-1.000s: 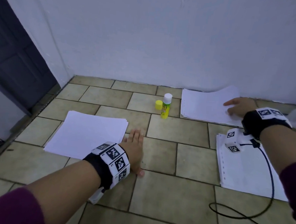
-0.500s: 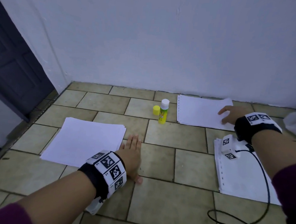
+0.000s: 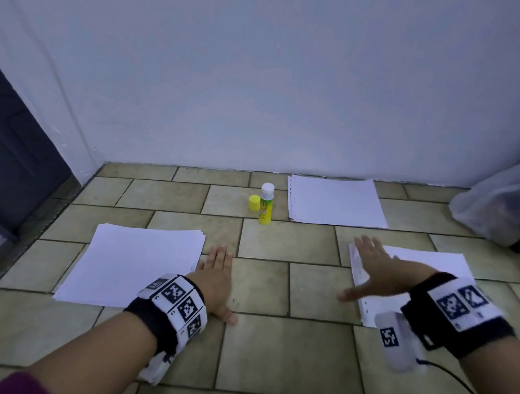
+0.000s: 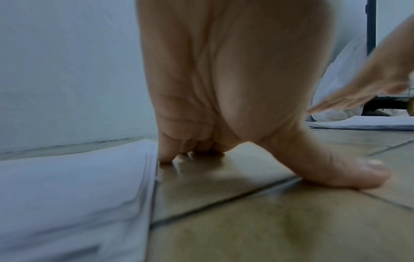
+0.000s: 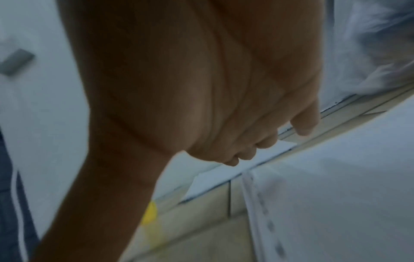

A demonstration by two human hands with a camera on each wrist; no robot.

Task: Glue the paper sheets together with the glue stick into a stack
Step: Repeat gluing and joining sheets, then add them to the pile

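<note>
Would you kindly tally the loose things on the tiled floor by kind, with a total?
White paper piles: 3 (left, far, right)
Yellow glue stick, uncapped, upright: 1
Yellow round cap: 1
Clear plastic bag: 1
Total: 6

On the floor (image 3: pixel 257 347), the glue stick (image 3: pixel 266 203) stands between its cap (image 3: pixel 254 202) at left and a far paper stack (image 3: pixel 335 201) at right, with two nearer stacks (image 3: pixel 130 265) (image 3: pixel 424 259) flanking.

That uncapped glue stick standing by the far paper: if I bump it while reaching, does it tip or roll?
The glue stick stands upright, tall and narrow on the tiled floor, so a sideways knock would probably topple it. Being round, it would likely roll afterwards, perhaps catching in a grout line. Its yellow cap is off, so the exposed tip might smear the far sheets.
</note>
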